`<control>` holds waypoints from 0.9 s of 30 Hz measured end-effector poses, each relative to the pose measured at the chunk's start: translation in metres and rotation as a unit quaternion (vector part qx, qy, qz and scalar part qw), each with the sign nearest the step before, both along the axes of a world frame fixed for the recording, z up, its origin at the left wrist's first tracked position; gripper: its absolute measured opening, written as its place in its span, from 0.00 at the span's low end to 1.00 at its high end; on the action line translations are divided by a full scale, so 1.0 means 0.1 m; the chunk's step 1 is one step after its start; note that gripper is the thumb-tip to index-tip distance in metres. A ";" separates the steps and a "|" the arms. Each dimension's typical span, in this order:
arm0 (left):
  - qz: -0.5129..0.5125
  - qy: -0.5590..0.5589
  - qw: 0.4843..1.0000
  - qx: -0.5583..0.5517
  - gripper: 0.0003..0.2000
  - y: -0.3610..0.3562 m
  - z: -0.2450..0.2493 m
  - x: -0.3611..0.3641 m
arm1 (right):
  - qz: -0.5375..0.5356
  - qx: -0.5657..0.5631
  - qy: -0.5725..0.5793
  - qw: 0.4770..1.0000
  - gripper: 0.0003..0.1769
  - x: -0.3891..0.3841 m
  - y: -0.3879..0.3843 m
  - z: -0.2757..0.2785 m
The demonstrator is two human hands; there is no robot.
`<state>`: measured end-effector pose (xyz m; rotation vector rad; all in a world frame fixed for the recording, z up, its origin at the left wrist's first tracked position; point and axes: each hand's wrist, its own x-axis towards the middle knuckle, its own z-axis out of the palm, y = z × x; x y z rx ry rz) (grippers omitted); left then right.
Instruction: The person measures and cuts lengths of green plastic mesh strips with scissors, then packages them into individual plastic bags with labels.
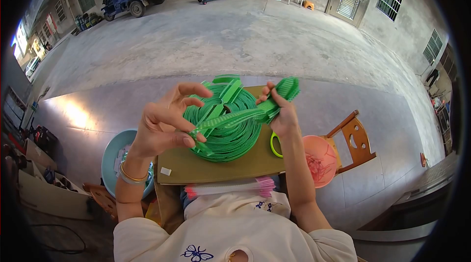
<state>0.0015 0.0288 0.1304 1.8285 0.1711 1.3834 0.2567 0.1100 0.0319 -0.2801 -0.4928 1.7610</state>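
Note:
My left hand (164, 124) pinches one end of a green ribbon (228, 119) with pale dots between thumb and finger, its other fingers raised and spread. From there the strip stretches across to my right hand (284, 119), whose fingers are closed around a folded bunch of the same ribbon (288, 88). Beneath both hands a large coil of green ribbon (230, 147) lies on a brown board (171, 166). Loose loops of ribbon stick up at the coil's far side, and part of the coil is covered by the held strip.
A bright yellow-green ring (276, 145), perhaps a scissors handle, lies at the board's right. A bundle of pink-tipped strips (230, 187) rests by my lap. A blue basin (109, 164) stands left; a pink bowl (321, 147) with pink bits sits beside a wooden chair (354, 139).

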 end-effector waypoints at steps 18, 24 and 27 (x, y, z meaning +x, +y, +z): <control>0.246 0.056 0.933 -0.257 0.09 0.15 -0.42 0.56 | 0.283 0.111 -0.058 0.951 0.37 -0.63 -0.63 0.03; 0.181 0.032 0.946 -0.266 0.08 0.24 -0.58 0.48 | 0.235 0.112 -0.250 0.933 0.15 -0.62 -0.72 0.11; 0.101 0.083 0.920 -0.369 0.09 0.15 -0.38 0.38 | 0.284 0.095 -0.184 0.936 0.08 -0.62 -0.76 0.20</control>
